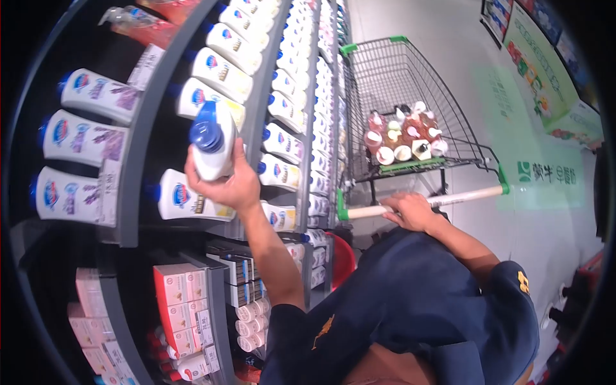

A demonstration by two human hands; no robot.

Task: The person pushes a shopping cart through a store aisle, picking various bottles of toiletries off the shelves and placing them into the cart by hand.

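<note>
A white bottle with a blue pump top (pixel 221 154) is in my left hand (pixel 232 186), whose fingers wrap round it in front of the shelf. Behind and below it, similar white bottles (pixel 186 196) stand in a row on the shelf. My right hand (pixel 410 210) rests on the pale handle bar (pixel 471 195) of the shopping cart, near its left end, with the fingers curled over it. Several bottles with pink and white tops (pixel 403 136) stand inside the cart basket (pixel 385 70), close to the handle.
Grey shelves (pixel 144 147) with bottles run along the left. Lower down are pink-and-white boxes (pixel 183 298) and stacked round tubs (pixel 252 324). A red round object (pixel 342 260) sits by the shelf foot. A green display box (pixel 545 70) stands right of the cart.
</note>
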